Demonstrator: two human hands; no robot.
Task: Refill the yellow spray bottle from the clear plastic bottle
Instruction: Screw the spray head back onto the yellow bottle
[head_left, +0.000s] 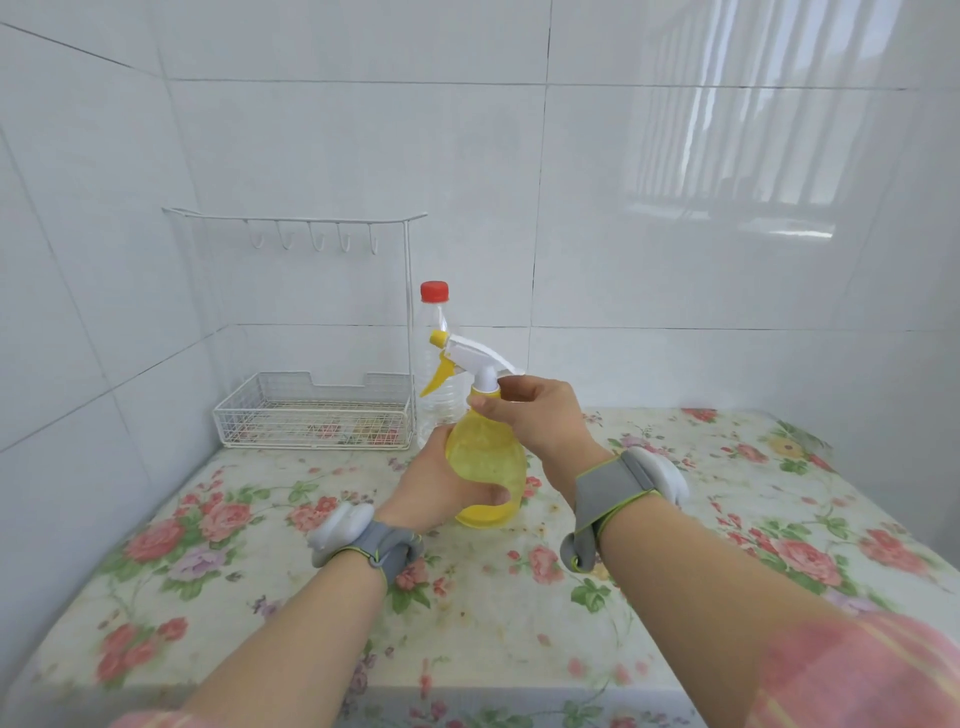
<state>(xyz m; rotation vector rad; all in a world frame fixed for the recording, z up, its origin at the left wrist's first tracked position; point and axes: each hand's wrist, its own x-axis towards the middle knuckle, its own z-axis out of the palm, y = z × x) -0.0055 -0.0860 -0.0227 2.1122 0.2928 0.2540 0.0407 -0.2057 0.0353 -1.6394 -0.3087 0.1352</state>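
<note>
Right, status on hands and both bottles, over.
Left hand holds spray bottle; right hand pinches its collar. Clear bottle behind, cap on. Rack alongside, not blocking.

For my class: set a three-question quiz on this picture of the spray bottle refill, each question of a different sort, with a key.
1. True or false: the clear bottle has its red cap off.
2. Which part of the spray bottle does the right hand grip? A) base B) neck C) trigger
3. Fill in: seen from the camera, the wire basket stands to the ____ of the clear bottle.

Key: 1 false, the cap is on. 2 B; the left hand holds the body. 3 left.
</note>
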